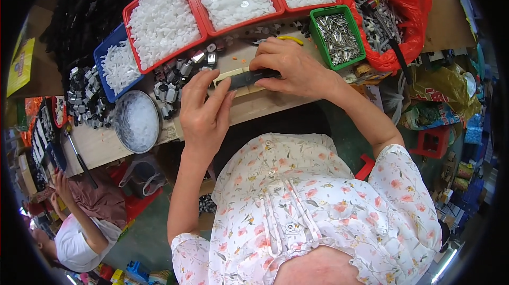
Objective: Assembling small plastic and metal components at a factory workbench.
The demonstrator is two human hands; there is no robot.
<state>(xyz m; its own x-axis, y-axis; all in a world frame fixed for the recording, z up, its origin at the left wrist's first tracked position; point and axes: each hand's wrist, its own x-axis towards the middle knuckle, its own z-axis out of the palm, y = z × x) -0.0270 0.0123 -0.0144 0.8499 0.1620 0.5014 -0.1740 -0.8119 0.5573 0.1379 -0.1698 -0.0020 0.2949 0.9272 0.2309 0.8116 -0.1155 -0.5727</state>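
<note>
Pinching a slim black plastic-looking bar (246, 79) at both ends with inward-turned, nearly closed left grip (203, 110) and right grip (297, 69), by the pale wooden tabletop's (101, 144) near edge.

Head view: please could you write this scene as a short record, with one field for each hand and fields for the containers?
Left hand: fingertips at the left end of a dark bar
Right hand: holds the dark bar's right end
Red trays: three, full of white parts
Blue tray: white parts
Green tray: slim metallic pieces
Metal bowl: whitish pieces
</note>
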